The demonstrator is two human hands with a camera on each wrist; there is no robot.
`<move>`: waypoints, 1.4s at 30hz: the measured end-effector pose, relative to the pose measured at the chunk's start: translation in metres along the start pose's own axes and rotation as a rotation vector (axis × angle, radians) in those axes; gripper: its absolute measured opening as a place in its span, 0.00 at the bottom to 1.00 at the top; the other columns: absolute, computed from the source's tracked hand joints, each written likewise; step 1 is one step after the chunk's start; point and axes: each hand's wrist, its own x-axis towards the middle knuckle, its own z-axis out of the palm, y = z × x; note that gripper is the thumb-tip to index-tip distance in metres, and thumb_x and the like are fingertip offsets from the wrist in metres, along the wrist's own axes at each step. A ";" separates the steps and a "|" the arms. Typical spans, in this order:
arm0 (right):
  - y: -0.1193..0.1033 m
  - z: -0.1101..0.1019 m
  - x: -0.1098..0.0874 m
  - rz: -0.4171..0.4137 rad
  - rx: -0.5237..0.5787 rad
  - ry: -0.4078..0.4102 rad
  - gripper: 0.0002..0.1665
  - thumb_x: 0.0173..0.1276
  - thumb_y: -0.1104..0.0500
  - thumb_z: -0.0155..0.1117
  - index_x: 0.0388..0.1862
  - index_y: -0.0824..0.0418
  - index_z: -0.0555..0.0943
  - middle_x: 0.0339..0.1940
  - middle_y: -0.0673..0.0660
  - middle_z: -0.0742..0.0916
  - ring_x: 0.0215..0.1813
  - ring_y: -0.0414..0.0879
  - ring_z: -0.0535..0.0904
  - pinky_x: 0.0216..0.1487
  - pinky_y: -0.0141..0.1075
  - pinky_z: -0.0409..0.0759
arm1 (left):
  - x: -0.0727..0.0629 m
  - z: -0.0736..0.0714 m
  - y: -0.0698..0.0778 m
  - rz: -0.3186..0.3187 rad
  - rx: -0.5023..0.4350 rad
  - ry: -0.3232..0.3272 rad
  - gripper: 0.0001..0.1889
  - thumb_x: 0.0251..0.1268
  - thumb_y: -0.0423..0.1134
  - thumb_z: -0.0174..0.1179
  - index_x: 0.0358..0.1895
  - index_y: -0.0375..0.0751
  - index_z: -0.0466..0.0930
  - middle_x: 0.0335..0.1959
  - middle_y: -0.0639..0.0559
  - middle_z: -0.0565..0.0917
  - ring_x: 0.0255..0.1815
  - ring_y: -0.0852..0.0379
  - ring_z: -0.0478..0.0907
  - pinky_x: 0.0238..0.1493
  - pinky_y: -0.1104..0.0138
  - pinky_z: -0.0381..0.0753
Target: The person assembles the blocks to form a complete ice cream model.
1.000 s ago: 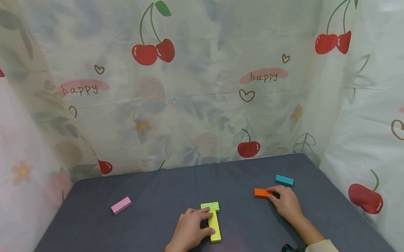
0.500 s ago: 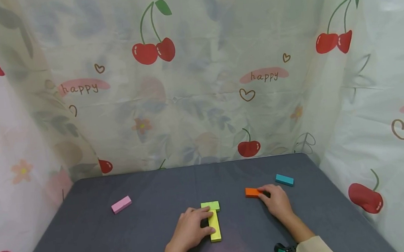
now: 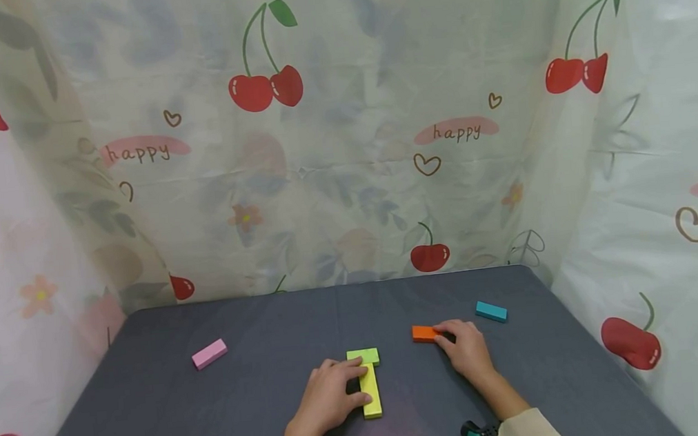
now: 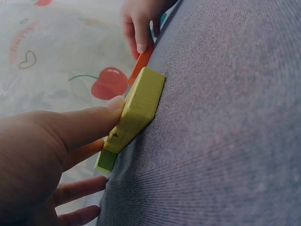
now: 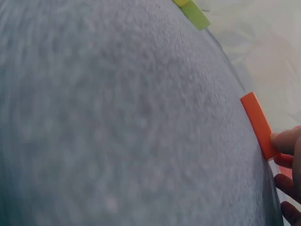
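Near the middle of the table my left hand (image 3: 333, 394) holds a yellow block (image 3: 371, 399), thumb by its near end and a finger by its far end. The yellow block's far end meets a light green block (image 3: 363, 356) lying crosswise, forming a T. In the left wrist view the thumb presses the side of the yellow block (image 4: 141, 96). Farther right, my right hand (image 3: 465, 350) pinches the right end of an orange block (image 3: 423, 334), which lies on the table. The right wrist view shows the thumb on one end of this orange block (image 5: 257, 120).
A blue block (image 3: 491, 311) lies behind and right of the right hand. On the left side rests a pink block (image 3: 209, 354). A dark grey cloth covers the table (image 3: 271, 328), and a printed curtain (image 3: 347, 197) hangs around its back and sides.
My right hand has slid the orange block leftward along the table, closer to the light green block. My left hand and the yellow block have stayed in place.
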 end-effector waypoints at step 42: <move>-0.049 0.039 -0.002 -0.112 0.007 0.009 0.10 0.59 0.60 0.74 0.41 0.57 0.89 0.43 0.53 0.88 0.44 0.52 0.78 0.50 0.52 0.72 | 0.002 -0.002 -0.002 -0.034 -0.014 -0.063 0.25 0.54 0.54 0.70 0.57 0.54 0.84 0.63 0.59 0.77 0.55 0.51 0.72 0.50 0.53 0.69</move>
